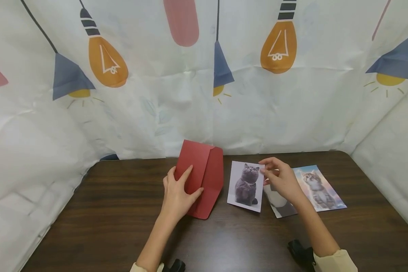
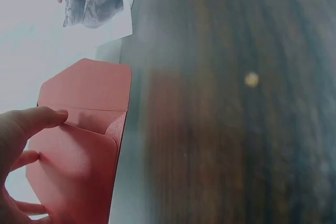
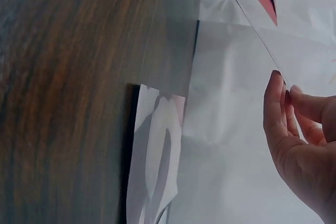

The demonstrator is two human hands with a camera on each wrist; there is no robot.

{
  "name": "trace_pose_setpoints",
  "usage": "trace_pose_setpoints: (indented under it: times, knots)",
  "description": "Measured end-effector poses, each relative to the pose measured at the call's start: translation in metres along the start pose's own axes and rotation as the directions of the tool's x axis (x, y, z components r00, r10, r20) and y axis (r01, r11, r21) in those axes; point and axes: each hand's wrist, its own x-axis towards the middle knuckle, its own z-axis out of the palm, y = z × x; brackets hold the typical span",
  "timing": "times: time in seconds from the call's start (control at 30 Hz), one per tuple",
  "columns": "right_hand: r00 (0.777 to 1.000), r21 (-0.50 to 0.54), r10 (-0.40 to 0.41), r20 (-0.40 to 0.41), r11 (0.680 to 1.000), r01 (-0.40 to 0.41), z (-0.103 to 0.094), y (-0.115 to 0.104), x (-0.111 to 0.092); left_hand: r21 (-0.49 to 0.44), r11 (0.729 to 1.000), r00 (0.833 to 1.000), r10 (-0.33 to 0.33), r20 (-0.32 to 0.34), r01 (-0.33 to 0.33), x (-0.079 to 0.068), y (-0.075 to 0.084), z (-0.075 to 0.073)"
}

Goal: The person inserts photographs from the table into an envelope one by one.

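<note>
you have dark brown table (image 1: 122, 215), wood grain, far right corner rounded, pale sheen near middle on your side. on it, to your right: kitten card (image 1: 319, 190), blue-and-pink background; just left of it, grey-and-white card (image 1: 281, 204), partly hidden. both picture side up. you cannot tell whether they overlap.

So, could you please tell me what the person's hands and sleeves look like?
The left hand and right hand show no gloves or rings. The left sleeve and right sleeve are plain and cream-coloured. Beside each sleeve is a black device, probably the wrist camera.
</note>
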Motion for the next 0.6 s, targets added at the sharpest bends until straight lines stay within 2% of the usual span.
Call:
trace_pose_setpoints:
  times: [0.6]
  knots:
    - [1.000, 0.021, -0.006, -0.006, 1.000, 0.006, -0.0033, -0.0064, -0.0020, -0.021, 1.000, 1.000, 0.021, -0.019, -0.021, 0.0038, 0.0006, -0.0027]
